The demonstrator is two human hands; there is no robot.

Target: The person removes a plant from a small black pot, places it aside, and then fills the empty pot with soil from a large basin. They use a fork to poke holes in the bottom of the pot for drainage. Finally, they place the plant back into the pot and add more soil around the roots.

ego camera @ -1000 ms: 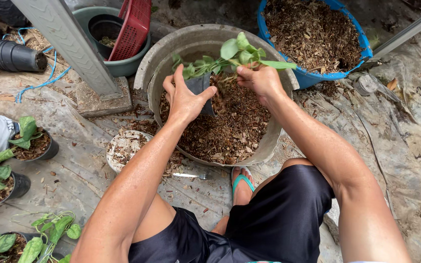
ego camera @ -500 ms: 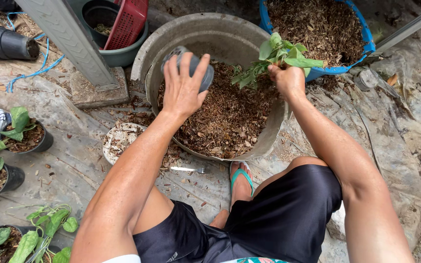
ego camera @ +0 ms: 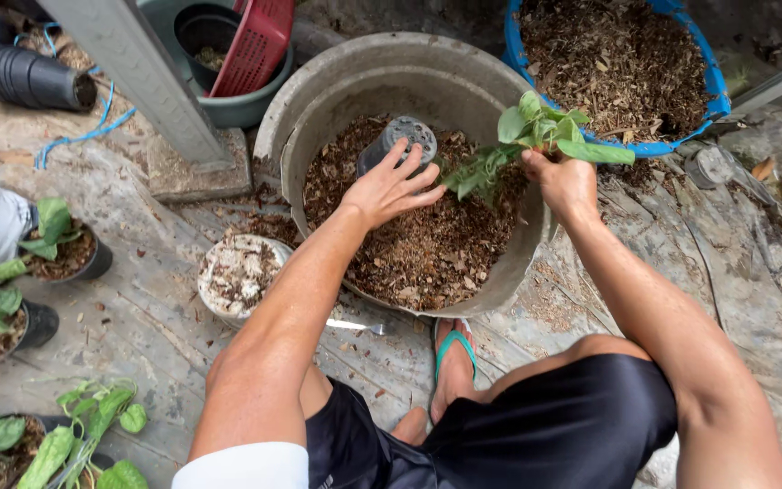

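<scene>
My left hand (ego camera: 393,186) grips a small black plastic pot (ego camera: 395,141), tipped with its perforated bottom up, over a big grey basin (ego camera: 319,91) filled with brown potting mix. My right hand (ego camera: 563,181) holds a green leafy seedling (ego camera: 536,136) by its stem at the basin's right side, leaves pointing up and left, roots hidden by my fingers. Both hands hover just above the mix.
A blue tub (ego camera: 708,77) of mulch stands at the back right. A green tub holding a red basket (ego camera: 251,45) is at the back left, beside a grey post (ego camera: 138,72). A small white bowl (ego camera: 237,276) of mix and potted seedlings (ego camera: 56,244) lie left. My sandalled foot (ego camera: 454,358) is below the basin.
The pot and seedling were together between both hands; now they are apart. My left hand has turned the pot bottom-up and lowered it toward the mix, while my right hand carried the seedling right.
</scene>
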